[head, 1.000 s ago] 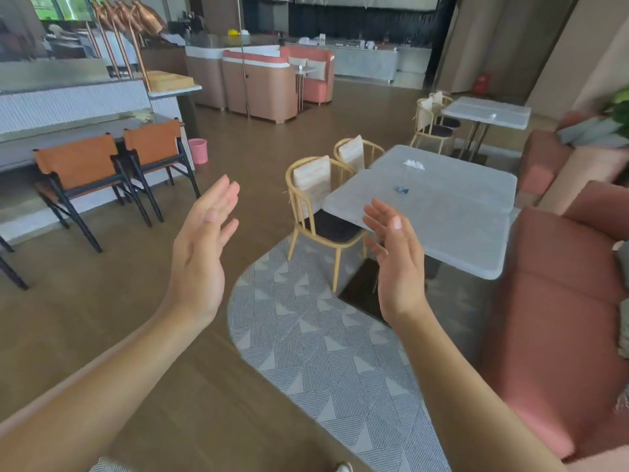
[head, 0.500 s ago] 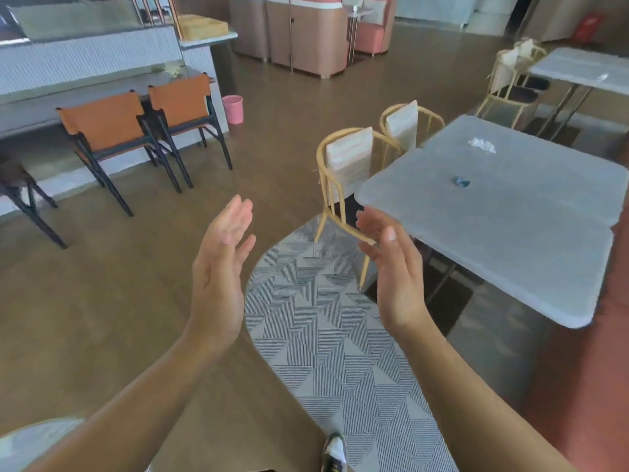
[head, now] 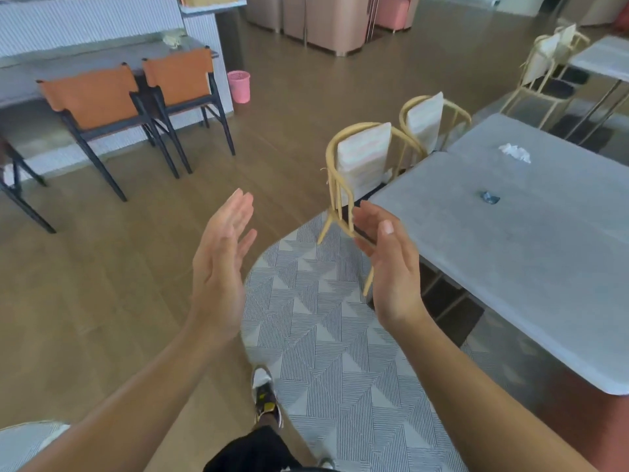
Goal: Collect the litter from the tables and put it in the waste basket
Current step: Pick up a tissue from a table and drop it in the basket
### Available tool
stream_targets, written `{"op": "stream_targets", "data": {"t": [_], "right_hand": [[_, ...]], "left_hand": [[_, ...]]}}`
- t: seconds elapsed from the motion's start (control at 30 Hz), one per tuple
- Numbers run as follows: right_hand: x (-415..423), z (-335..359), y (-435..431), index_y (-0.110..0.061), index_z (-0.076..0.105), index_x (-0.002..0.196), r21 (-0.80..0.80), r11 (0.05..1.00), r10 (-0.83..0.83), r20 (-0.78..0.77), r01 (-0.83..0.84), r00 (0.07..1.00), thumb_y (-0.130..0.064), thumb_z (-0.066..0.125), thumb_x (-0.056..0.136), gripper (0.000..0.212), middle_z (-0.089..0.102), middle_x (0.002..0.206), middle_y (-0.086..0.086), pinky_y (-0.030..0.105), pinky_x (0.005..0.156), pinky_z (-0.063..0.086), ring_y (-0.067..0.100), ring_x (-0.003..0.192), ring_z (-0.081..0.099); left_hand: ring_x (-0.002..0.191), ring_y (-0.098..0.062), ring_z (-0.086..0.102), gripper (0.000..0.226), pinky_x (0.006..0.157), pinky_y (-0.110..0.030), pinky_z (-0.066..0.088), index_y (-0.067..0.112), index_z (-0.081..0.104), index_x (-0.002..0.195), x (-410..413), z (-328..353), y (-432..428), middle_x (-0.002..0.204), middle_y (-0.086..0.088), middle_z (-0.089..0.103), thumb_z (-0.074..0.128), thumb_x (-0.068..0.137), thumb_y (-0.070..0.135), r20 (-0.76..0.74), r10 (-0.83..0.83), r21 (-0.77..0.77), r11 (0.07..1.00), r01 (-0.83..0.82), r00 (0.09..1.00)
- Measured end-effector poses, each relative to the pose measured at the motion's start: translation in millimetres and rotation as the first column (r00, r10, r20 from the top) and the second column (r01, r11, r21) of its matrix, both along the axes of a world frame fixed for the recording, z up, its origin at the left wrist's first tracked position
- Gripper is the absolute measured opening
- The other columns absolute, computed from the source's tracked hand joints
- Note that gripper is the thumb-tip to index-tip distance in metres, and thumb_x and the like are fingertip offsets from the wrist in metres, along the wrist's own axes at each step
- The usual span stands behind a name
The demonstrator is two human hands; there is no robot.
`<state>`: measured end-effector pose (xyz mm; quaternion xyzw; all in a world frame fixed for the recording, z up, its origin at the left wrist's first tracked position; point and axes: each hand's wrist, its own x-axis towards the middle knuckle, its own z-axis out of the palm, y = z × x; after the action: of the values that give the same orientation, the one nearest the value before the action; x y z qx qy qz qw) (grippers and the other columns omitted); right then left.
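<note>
Two pieces of litter lie on the grey table at the right: a small blue wrapper near its middle and a crumpled white tissue farther back. A pink waste basket stands on the wooden floor at the far left, beside the counter. My left hand and my right hand are raised in front of me, palms facing each other, fingers straight, both holding nothing. My right hand is short of the table's near left corner.
Two yellow cane chairs stand at the table's left side. Two orange chairs face a grey counter holding a crumpled scrap. A patterned grey rug lies underfoot. Another table stands far right.
I have walked forward and tilted my view down; the table and litter are nearer and larger. Both hands stay raised and empty, in the same pose.
</note>
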<state>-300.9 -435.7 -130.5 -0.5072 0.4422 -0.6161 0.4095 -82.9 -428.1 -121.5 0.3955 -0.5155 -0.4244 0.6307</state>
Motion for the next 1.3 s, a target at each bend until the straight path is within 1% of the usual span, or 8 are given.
{"op": "stream_targets", "data": {"t": [0.1, 0.23, 0.47, 0.63, 0.87, 0.97, 1.13, 1.3], "right_hand": [[14, -8, -45, -0.023, 0.065, 0.138, 0.013, 1.000, -0.010, -0.022, 0.010, 1.000, -0.062, 0.044, 0.103, 0.056, 0.069, 0.137, -0.008, 0.046, 0.114, 0.049, 0.014, 0.134, 0.060], [39, -10, -115, -0.019, 0.064, 0.138, 0.000, 1.000, -0.008, -0.011, 0.008, 1.000, -0.056, 0.045, 0.103, 0.055, 0.068, 0.138, -0.004, 0.052, 0.117, 0.046, 0.015, 0.136, 0.060], [86, 0, -239, -0.015, 0.064, 0.138, -0.018, 0.997, -0.081, -0.013, 0.081, 0.997, -0.057, 0.042, 0.102, 0.060, 0.067, 0.137, -0.002, 0.041, 0.113, 0.051, 0.014, 0.134, 0.060], [100, 3, -312, -0.016, 0.064, 0.139, -0.030, 0.993, -0.111, 0.014, 0.111, 0.994, -0.055, 0.043, 0.103, 0.057, 0.069, 0.135, -0.001, 0.044, 0.111, 0.053, 0.018, 0.134, 0.061], [89, -10, -423, -0.028, 0.067, 0.135, 0.019, 0.992, -0.123, 0.034, 0.122, 0.992, -0.056, 0.044, 0.104, 0.048, 0.068, 0.136, -0.006, 0.054, 0.113, 0.049, 0.016, 0.135, 0.059], [77, -16, -479, -0.024, 0.066, 0.136, 0.020, 0.994, -0.113, 0.054, 0.112, 0.992, -0.056, 0.044, 0.103, 0.051, 0.068, 0.135, -0.007, 0.050, 0.115, 0.048, 0.015, 0.135, 0.059], [48, -14, -596, -0.025, 0.067, 0.134, 0.002, 0.993, -0.118, 0.088, 0.118, 0.989, -0.055, 0.044, 0.101, 0.050, 0.069, 0.133, -0.008, 0.037, 0.110, 0.050, 0.012, 0.133, 0.060], [21, 0, -697, -0.025, 0.066, 0.134, -0.024, 0.996, -0.089, 0.077, 0.091, 0.993, -0.055, 0.046, 0.100, 0.050, 0.069, 0.135, -0.008, 0.041, 0.113, 0.050, 0.011, 0.134, 0.060]], "left_hand": [[0.150, -0.015, 0.047, 0.045, 0.124, -0.048, 0.037, 0.037, 0.052, 0.146, 12, -6, -46, 0.158, 0.005, 0.054, 0.038, 0.106, 0.051, 0.003, -0.002, 0.006, 1.000, 0.002, 1.000], [0.149, -0.016, 0.049, 0.046, 0.124, -0.045, 0.039, 0.036, 0.051, 0.146, 33, -9, -117, 0.156, 0.007, 0.057, 0.039, 0.105, 0.051, -0.005, -0.012, 0.001, 1.000, 0.012, 1.000], [0.147, -0.011, 0.050, 0.043, 0.122, -0.036, 0.043, 0.041, 0.052, 0.145, 70, 0, -242, 0.154, 0.012, 0.058, 0.038, 0.105, 0.051, 0.003, -0.059, -0.006, 0.998, 0.059, 0.998], [0.147, -0.009, 0.049, 0.039, 0.121, -0.041, 0.041, 0.048, 0.053, 0.142, 82, 3, -321, 0.155, 0.015, 0.057, 0.037, 0.107, 0.051, 0.018, -0.067, 0.013, 0.998, 0.066, 0.998], [0.148, -0.010, 0.049, 0.038, 0.121, -0.041, 0.041, 0.050, 0.055, 0.140, 81, -5, -441, 0.155, 0.013, 0.056, 0.038, 0.106, 0.052, 0.025, -0.068, 0.025, 0.997, 0.068, 0.997], [0.148, -0.011, 0.049, 0.042, 0.121, -0.039, 0.042, 0.045, 0.054, 0.142, 70, -10, -497, 0.155, 0.010, 0.057, 0.040, 0.104, 0.053, 0.010, -0.071, 0.034, 0.997, 0.071, 0.997], [0.148, -0.011, 0.049, 0.043, 0.121, -0.040, 0.042, 0.043, 0.054, 0.142, 37, -11, -610, 0.155, 0.011, 0.057, 0.041, 0.103, 0.054, 0.017, -0.074, 0.032, 0.997, 0.074, 0.997], [0.148, -0.012, 0.049, 0.043, 0.121, -0.042, 0.041, 0.044, 0.055, 0.143, 6, -3, -709, 0.156, 0.009, 0.056, 0.041, 0.103, 0.052, 0.027, -0.077, 0.009, 0.997, 0.077, 0.997]]}}
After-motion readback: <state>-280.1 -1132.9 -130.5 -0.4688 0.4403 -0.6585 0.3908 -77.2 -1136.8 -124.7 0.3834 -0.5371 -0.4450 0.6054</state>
